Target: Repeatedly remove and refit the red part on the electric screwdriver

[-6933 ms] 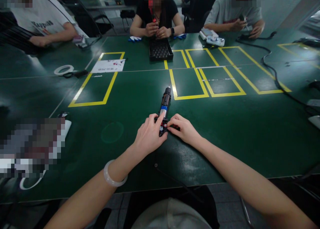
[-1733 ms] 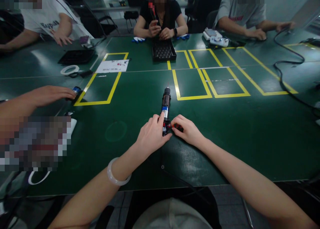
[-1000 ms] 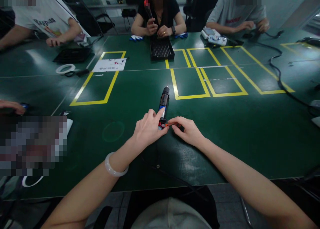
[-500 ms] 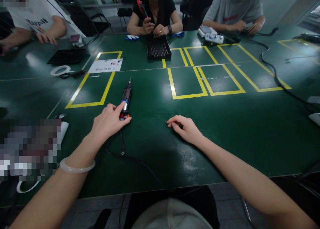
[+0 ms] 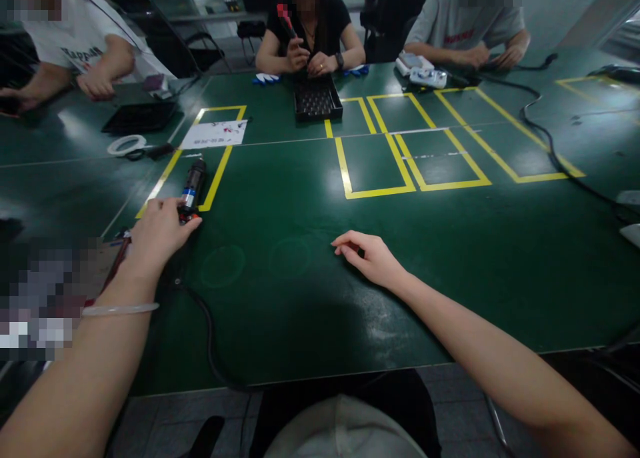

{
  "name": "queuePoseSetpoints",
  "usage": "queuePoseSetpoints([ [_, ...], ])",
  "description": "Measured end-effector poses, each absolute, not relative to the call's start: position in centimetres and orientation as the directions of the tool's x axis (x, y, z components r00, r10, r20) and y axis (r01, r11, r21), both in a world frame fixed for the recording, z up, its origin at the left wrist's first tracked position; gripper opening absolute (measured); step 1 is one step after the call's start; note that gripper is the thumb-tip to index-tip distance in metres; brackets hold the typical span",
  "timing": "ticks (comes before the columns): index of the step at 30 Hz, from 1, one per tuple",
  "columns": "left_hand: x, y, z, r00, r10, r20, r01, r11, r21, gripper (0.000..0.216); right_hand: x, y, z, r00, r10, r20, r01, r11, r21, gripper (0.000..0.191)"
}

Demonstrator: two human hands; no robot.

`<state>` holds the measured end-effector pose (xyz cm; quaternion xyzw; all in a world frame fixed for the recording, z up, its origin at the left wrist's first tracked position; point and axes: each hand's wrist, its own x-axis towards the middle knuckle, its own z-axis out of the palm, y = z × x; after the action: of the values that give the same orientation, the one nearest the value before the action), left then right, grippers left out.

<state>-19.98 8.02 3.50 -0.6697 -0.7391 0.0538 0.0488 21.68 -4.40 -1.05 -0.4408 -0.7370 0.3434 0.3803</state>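
Note:
My left hand [image 5: 163, 226] grips the rear end of a black electric screwdriver [image 5: 195, 178] with a blue and silver band. The tool lies within a yellow tape outline on the left, pointing away from me. Its dark cable [image 5: 207, 321] runs back over the table edge. My right hand [image 5: 367, 253] rests near the middle of the green table [image 5: 310, 311], thumb and fingertips pressed together. Whatever is in that pinch is too small to make out.
Several yellow tape outlines [image 5: 380, 195] mark the table. Across from me a person holds a red and black tool [image 5: 286, 21] above a black tray [image 5: 319, 105]. A white sheet [image 5: 213, 135], a tape roll [image 5: 127, 145] and a dark flat tray [image 5: 139, 117] lie left. A long cable [image 5: 550, 145] crosses the right side.
My left hand has moved left with the electric screwdriver, from the open table into the left tape outline, drawing the cable along. My right hand has stayed in place.

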Motion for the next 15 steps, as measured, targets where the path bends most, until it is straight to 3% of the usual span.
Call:
queuePoseSetpoints([
  [6,-17.9,6.0,3.5,-0.015,0.995,0.1,0.981,0.034,-0.189,0.048,21.7,-4.4,-0.9,-0.329,0.911,0.247,0.386,0.369,-0.845,0.02],
  [11,-17.9,7.3,5.2,-0.174,0.985,0.003,0.975,0.173,-0.137,0.046,21.7,-4.4,-0.8,-0.325,0.916,0.237,0.379,0.356,-0.854,0.019],
  [13,-17.2,7.5,5.4,-0.152,0.988,0.034,0.988,0.153,-0.024,0.046,21.7,-4.4,-0.9,-0.323,0.918,0.231,0.369,0.347,-0.862,0.02],
  [15,-15.4,7.2,5.2,-0.057,0.998,0.02,0.967,0.05,0.25,0.047,21.6,-4.4,-0.9,-0.317,0.924,0.213,0.356,0.324,-0.876,0.02],
])
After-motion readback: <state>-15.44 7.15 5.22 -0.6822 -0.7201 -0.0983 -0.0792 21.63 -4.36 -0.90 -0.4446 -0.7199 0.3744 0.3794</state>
